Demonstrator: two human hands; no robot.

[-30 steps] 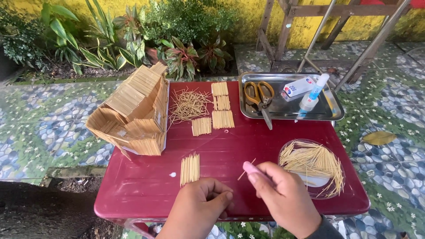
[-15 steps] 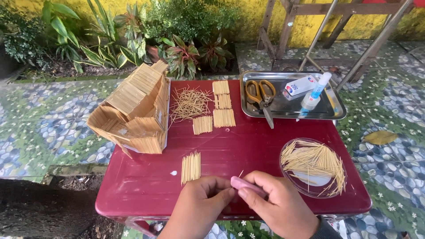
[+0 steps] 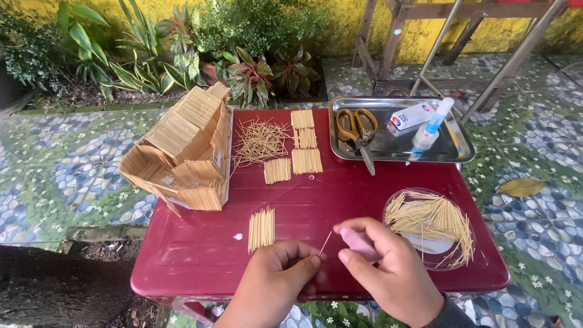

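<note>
- Table (image 3: 200,267): dark red moulded plastic, smooth, showing a soft sheen.
- Toothpick house (image 3: 182,152): pale bare wood, matt, its walls looking ribbed from sticks lying side by side.
- Flat toothpick panels (image 3: 306,160) and the small panel (image 3: 262,229): same matt, unpainted wood.
- Loose toothpicks (image 3: 260,141): thin, dry, matt wood.
- Tray (image 3: 456,146): polished metal, glossy and reflecting.
- Scissors (image 3: 358,130): orange-yellow plastic handles, grey metal blades.
- Glue bottle (image 3: 429,130): translucent plastic with a blue cap.
- Round dish (image 3: 428,258): clear, shiny material, holding matt toothpicks.
- Right hand (image 3: 388,276) is gripping a smooth pink plastic piece (image 3: 358,242); left hand (image 3: 273,285) is pinching a single wooden toothpick (image 3: 325,243).
</note>
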